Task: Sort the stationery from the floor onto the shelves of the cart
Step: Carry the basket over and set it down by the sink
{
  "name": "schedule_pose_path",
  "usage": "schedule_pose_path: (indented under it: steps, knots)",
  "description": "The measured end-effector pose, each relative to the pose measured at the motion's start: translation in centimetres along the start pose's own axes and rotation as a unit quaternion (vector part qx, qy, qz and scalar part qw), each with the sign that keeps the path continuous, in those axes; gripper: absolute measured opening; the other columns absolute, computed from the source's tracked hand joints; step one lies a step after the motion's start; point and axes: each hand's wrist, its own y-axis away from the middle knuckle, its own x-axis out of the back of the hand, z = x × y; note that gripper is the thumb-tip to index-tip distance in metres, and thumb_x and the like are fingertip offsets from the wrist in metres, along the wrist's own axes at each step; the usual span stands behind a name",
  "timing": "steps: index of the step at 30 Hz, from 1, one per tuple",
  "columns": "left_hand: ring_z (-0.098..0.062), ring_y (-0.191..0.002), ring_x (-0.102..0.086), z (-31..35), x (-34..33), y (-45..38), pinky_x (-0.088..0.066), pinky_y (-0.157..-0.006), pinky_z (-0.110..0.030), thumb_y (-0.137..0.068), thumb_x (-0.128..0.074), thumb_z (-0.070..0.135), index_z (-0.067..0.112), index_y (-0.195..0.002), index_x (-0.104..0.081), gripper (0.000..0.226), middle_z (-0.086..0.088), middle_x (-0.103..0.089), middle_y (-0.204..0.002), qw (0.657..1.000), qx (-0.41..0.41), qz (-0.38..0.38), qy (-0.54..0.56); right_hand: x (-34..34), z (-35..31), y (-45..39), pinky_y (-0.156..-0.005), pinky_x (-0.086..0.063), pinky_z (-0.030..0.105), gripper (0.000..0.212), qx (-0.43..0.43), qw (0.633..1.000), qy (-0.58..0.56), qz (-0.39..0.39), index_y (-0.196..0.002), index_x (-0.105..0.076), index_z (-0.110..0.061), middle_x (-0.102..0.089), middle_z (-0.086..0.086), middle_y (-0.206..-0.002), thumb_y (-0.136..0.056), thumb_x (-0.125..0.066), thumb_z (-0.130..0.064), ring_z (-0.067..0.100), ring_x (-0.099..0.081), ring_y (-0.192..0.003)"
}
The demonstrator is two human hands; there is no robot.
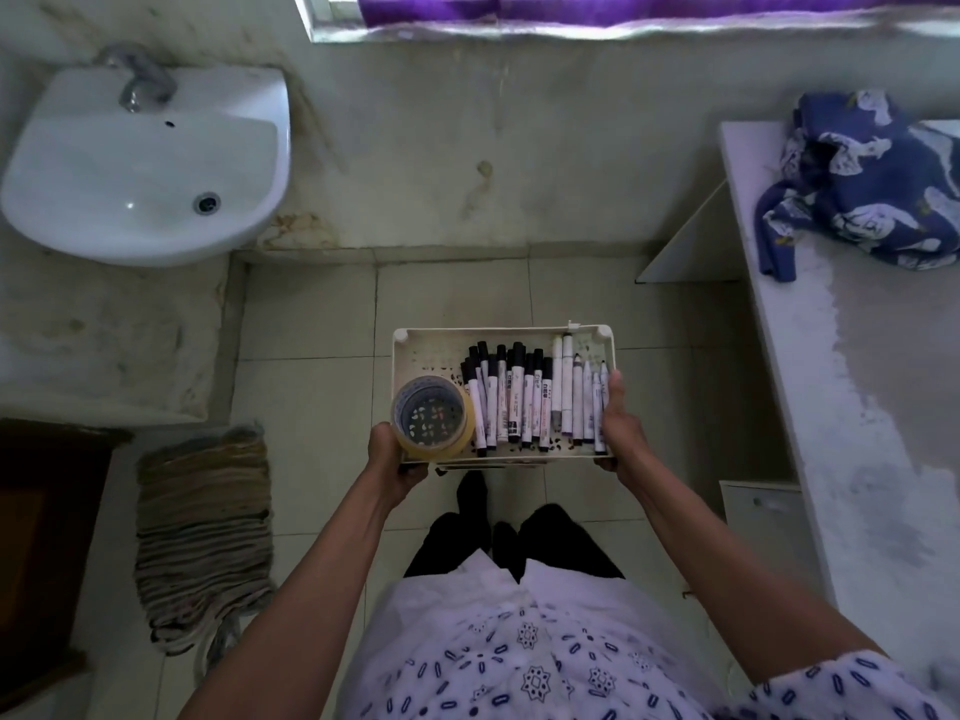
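The white cart stands on the tiled floor in front of me, seen from above. On its perforated top shelf lie several black-capped white markers in a row, with several slimmer pens to their right. A stack of clear tape rolls stands at the shelf's near left corner. My left hand grips the near left corner beside the tape. My right hand grips the near right edge, thumb lying along the rim. The lower shelves are hidden under the top one.
A white washbasin hangs on the wall at the upper left. A striped mat lies on the floor to the left. A white counter with a blue patterned cloth runs along the right. My dark-socked feet stand below the cart.
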Motion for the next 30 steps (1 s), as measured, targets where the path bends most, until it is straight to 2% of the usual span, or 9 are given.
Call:
schedule_pose_path:
  steps: [3,8,12,17,20,22,25,27,30]
  knots:
    - [-0.014,-0.052,-0.023,2.4,-1.2,-1.3,-0.017,-0.048,-0.02,-0.086,-0.033,0.017,0.024,-0.071,-0.043,0.019,0.001,-0.034,-0.063,1.0,-0.005,-0.006,-0.017,-0.3,-2.4,-1.0,-0.061,-0.046,0.034,0.125,-0.001,1.0,-0.006,0.005,-0.111,-0.071,-0.005,-0.072,0.026,-0.098,-0.062,-0.012,-0.103,0.026,-0.057,-0.071]
    - [-0.014,-0.049,-0.024,6.3,-3.1,-3.4,-0.017,-0.047,-0.019,-0.083,-0.034,0.016,0.025,-0.069,-0.043,0.019,0.002,-0.033,-0.06,1.0,-0.009,-0.004,-0.015,-0.5,-6.5,-3.4,-0.067,-0.045,0.04,0.124,-0.003,1.0,-0.015,-0.004,-0.112,-0.071,-0.006,-0.069,0.031,-0.103,-0.062,-0.012,-0.103,0.028,-0.055,-0.077]
    - [-0.014,-0.052,-0.029,9.3,-5.2,-5.5,-0.018,-0.05,-0.022,-0.08,-0.036,0.016,0.025,-0.07,-0.048,0.019,0.002,-0.04,-0.06,1.0,-0.004,0.004,-0.008,-0.4,-10.2,-5.6,-0.089,-0.055,0.052,0.12,-0.009,1.0,-0.012,-0.001,-0.114,-0.071,-0.01,-0.069,0.024,-0.114,-0.063,-0.013,-0.102,0.039,-0.07,-0.1]
    - [-0.013,-0.052,-0.03,12.8,-7.9,-7.5,-0.017,-0.053,-0.023,-0.08,-0.037,0.015,0.026,-0.073,-0.054,0.022,0.001,-0.044,-0.062,1.0,-0.014,0.013,0.002,0.2,-14.6,-8.5,-0.079,-0.058,0.044,0.11,-0.005,1.0,-0.002,-0.017,-0.094,-0.075,-0.019,-0.075,0.017,-0.091,-0.063,-0.011,-0.102,0.027,-0.068,-0.078]
    - [-0.014,-0.051,-0.031,15.0,-9.6,-8.6,-0.017,-0.052,-0.022,-0.081,-0.04,0.017,0.025,-0.074,-0.058,0.022,0.0,-0.047,-0.062,1.0,-0.016,0.011,0.004,0.5,-17.4,-10.1,-0.083,-0.059,0.044,0.106,-0.004,1.0,0.006,-0.026,-0.096,-0.074,-0.027,-0.074,0.009,-0.094,-0.061,-0.01,-0.103,0.027,-0.071,-0.086]
    - [-0.014,-0.049,-0.032,16.4,-10.6,-9.2,-0.018,-0.051,-0.021,-0.082,-0.04,0.017,0.025,-0.073,-0.059,0.023,0.001,-0.049,-0.06,1.0,-0.013,0.012,0.012,0.7,-19.2,-11.1,-0.085,-0.058,0.042,0.107,-0.002,0.999,0.013,-0.029,-0.098,-0.074,-0.027,-0.074,0.01,-0.095,-0.06,-0.009,-0.103,0.031,-0.071,-0.09]
    - [-0.012,-0.044,-0.031,18.5,-12.1,-10.1,-0.019,-0.046,-0.017,-0.084,-0.038,0.016,0.024,-0.072,-0.059,0.026,0.001,-0.048,-0.058,0.999,-0.009,0.005,0.032,1.0,-21.7,-12.6,-0.092,-0.055,0.053,0.114,-0.007,0.999,0.016,-0.028,-0.105,-0.072,-0.022,-0.071,0.012,-0.1,-0.058,-0.009,-0.105,0.034,-0.069,-0.097]
    - [-0.012,-0.042,-0.031,19.9,-12.9,-10.6,-0.02,-0.044,-0.015,-0.085,-0.037,0.016,0.023,-0.072,-0.059,0.027,0.001,-0.047,-0.056,0.999,-0.007,0.005,0.036,1.0,-23.2,-13.5,-0.092,-0.055,0.053,0.118,-0.001,0.999,0.016,-0.028,-0.114,-0.069,-0.021,-0.07,0.015,-0.109,-0.057,-0.008,-0.105,0.036,-0.068,-0.099]
    - [-0.012,-0.04,-0.031,22.4,-14.5,-11.7,-0.02,-0.044,-0.013,-0.086,-0.037,0.017,0.023,-0.075,-0.059,0.025,0.002,-0.046,-0.055,0.999,0.0,-0.005,0.034,1.0,-25.7,-14.8,-0.091,-0.056,0.054,0.112,0.017,0.999,0.009,-0.036,-0.113,-0.07,-0.025,-0.072,0.015,-0.109,-0.061,-0.008,-0.103,0.037,-0.069,-0.101]
